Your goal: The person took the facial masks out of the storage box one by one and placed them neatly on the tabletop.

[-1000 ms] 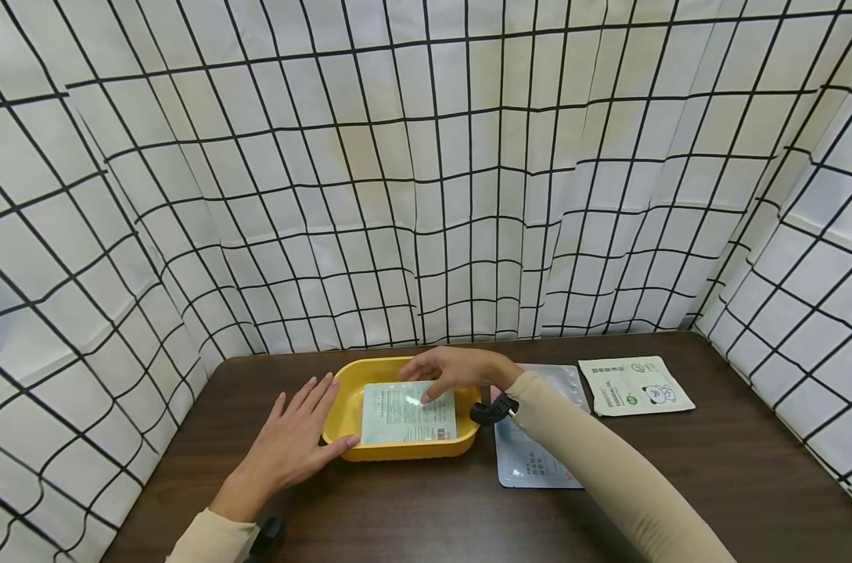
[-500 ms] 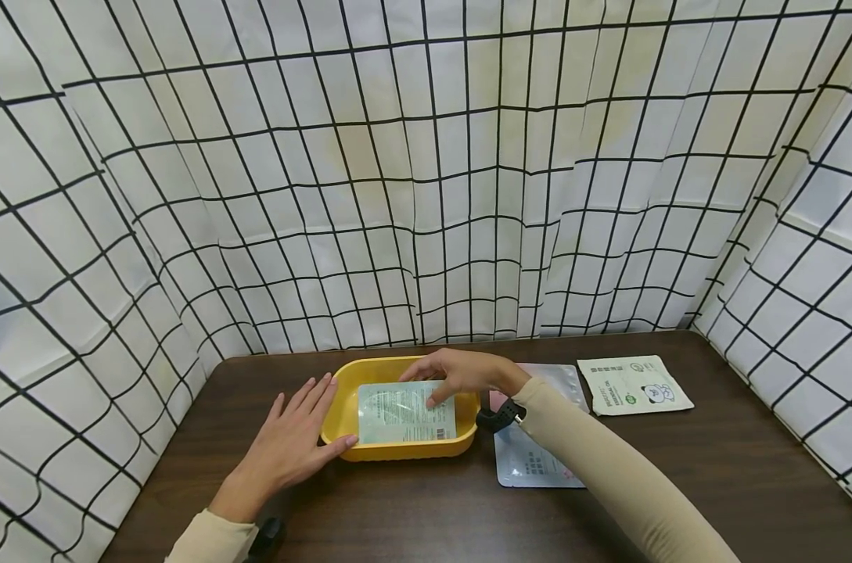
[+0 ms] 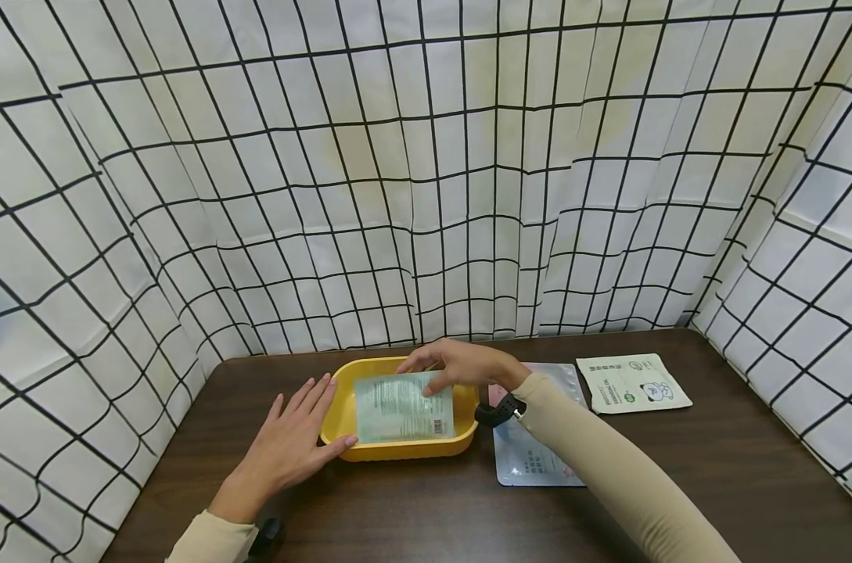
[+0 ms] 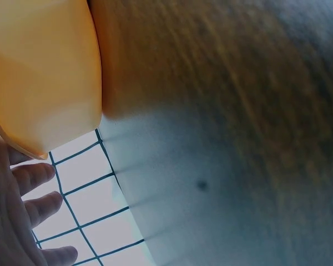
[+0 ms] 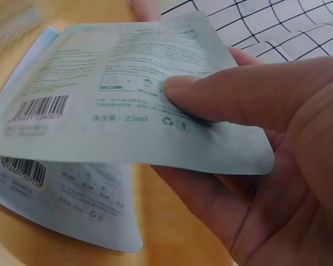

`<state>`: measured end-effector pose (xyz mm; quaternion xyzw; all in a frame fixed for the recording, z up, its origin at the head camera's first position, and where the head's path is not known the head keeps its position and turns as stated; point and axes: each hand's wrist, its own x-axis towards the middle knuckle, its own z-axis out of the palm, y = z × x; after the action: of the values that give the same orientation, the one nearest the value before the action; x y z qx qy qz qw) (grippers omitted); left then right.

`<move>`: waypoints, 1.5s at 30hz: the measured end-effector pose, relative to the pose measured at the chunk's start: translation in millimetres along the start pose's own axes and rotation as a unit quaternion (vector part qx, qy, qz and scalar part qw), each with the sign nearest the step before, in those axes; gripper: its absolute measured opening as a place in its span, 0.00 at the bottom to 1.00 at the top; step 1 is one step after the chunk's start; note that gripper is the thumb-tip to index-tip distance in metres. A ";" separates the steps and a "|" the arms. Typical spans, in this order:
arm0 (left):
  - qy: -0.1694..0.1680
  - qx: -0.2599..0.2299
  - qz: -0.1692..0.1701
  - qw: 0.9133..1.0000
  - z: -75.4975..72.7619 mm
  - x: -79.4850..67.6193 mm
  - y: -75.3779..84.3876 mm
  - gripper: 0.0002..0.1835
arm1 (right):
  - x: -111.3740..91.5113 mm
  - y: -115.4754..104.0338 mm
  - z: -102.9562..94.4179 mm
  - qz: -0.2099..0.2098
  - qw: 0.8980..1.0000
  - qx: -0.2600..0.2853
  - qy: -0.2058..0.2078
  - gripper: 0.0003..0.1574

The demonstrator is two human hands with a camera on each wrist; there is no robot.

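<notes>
My right hand [image 3: 461,366] pinches a pale green face mask sachet [image 3: 400,407], thumb on the printed face and fingers underneath. In the right wrist view the sachet [image 5: 127,100] is raised at a tilt, its barcode and "25ml" print showing. Below it, inside the yellow basin [image 3: 404,451], lies a second sachet with a barcode [image 5: 94,191]. My left hand [image 3: 292,434] rests against the basin's left end with fingers spread straight and the thumb on the near rim. The left wrist view shows the basin's outer wall [image 4: 44,72] beside those fingers.
To the basin's right, a silver-blue and pink sachet [image 3: 531,457] lies partly under the right forearm. Farther right lies a cream sachet [image 3: 637,385] with a cartoon animal. The dark wooden table [image 3: 411,516] is bounded by a white grid-patterned curtain [image 3: 454,234].
My right hand has taken hold of the green sachet and lifted its far edge, so it now tilts up in the basin. The left hand stays in place.
</notes>
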<state>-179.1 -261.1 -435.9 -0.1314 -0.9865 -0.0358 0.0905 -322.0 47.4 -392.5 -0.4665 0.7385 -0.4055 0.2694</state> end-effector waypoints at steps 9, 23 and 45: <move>0.006 0.000 0.003 1.000 -2.1 -0.4 1.4 0.53 | -5.6 -3.0 -7.8 -0.018 0.998 0.038 0.036 0.28; 0.010 0.004 0.007 1.000 -0.6 0.4 -1.2 0.52 | -29.6 -10.8 -27.8 -0.014 0.992 0.110 0.066 0.31; 0.007 0.006 0.004 1.000 -0.5 0.9 0.2 0.53 | -104.4 -10.4 -47.7 0.020 0.988 0.094 0.122 0.31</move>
<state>-179.8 -260.7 -435.3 -0.1341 -0.9856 -0.0300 0.0988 -310.4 156.2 -356.6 -0.3706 0.7337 -0.5219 0.2280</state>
